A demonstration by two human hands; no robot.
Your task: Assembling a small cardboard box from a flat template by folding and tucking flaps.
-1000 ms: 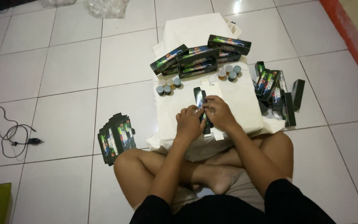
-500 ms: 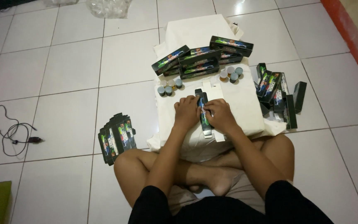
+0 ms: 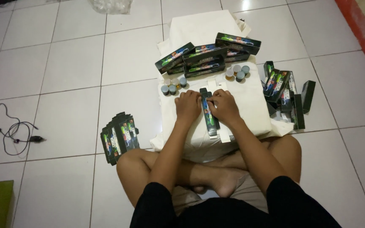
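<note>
Heads up, a fair bit is hard to read from your head camera. Your left hand [image 3: 187,105] and right hand [image 3: 224,107] sit on either side of a long dark carton [image 3: 208,113] lying flat on the white cloth [image 3: 250,101], and both hands press against its sides with curled fingers, so you're holding it between them. Your fingertips are tucked under your knuckles, so I can't tell how tight that grip is. The carton's near end sticks out toward 6 o'clock past your wrists, and a white flap shows beside it there. Its far end pokes out toward 12 o'clock.

Straight past your hands at 12 o'clock there's a stack of closed dark boxes [image 3: 203,57], several deep; how many exactly is hard to count since they overlap. Just this side of them sit 2 clusters of small capped jars: a grey-lidded group [image 3: 173,85] at about 11 o'clock and another group [image 3: 236,71] at 1 o'clock. What's in them is too small to make out.

Out at 2 o'clock a loose heap of boxes [image 3: 286,95] spills off the cloth onto the tile floor [image 3: 64,63]. At 8 o'clock a fanned pile of flattened cartons [image 3: 119,136] lies by your left knee. Further out at 9 o'clock, a tangled black cable [image 3: 15,131]. A clear plastic bag [image 3: 106,5] is cut off by the top edge.
</note>
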